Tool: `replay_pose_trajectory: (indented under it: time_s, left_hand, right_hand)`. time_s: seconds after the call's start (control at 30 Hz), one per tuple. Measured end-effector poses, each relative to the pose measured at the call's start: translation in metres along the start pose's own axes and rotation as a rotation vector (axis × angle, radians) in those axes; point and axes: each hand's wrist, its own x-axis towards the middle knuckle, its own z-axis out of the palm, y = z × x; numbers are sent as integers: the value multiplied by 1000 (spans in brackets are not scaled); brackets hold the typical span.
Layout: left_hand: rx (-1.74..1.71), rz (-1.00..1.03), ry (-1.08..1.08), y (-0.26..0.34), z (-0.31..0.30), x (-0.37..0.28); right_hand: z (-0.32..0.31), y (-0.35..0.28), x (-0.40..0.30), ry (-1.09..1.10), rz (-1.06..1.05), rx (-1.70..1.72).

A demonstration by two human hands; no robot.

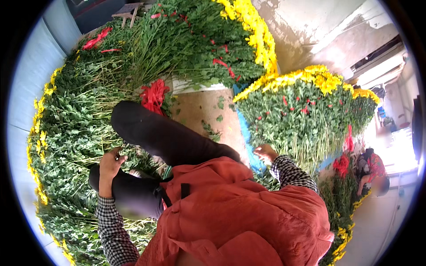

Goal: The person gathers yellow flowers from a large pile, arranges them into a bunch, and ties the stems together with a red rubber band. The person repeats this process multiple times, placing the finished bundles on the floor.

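Note:
Over my bent knee in dark trousers, my left hand (110, 163) hovers beside a broad bank of cut yellow chrysanthemums (73, 133). Its thumb and fingers are apart, and I see nothing between them. On the other side, my right hand (265, 153) has loosely curled fingers; whether something thin is in it I cannot tell. Just past that hand are a blue sheet (245, 128) and a stacked pile of yellow chrysanthemums (293, 116) with leafy green stems. A bunch of red ties (154, 96) lies beyond my other knee.
Another chrysanthemum pile (196, 40) with scattered red strips leans near the stained wall (296, 30). Loose leaves lie on the brown floor (196, 106). A small wooden stool (128, 12) stands at the far left. A person (374, 169) sits at right near more red ties (341, 165).

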Motion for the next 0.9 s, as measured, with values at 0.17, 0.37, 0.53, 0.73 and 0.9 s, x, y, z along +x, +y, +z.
replay_pose_trajectory:
  time_s: [0.17,0.37,0.53,0.73,0.9]
  left_hand:
    - [-55,-6,-143,-5,12,21]
    - [166,39,-248,17,16,44]
    - [395,58,-422,-11,46,97]
    - [462,-22,-603,-7,52,145]
    - [563,-20,-723,18,85,201]
  right_hand:
    - [5,65,-8,96,173,45]
    - [-95,118,-17,708,294,-130]
    - [-240,119,12,1092,468,-174]
    - [-363,115,49,1564,441,-251]
    - [-435,141,79,1656,96,-360]
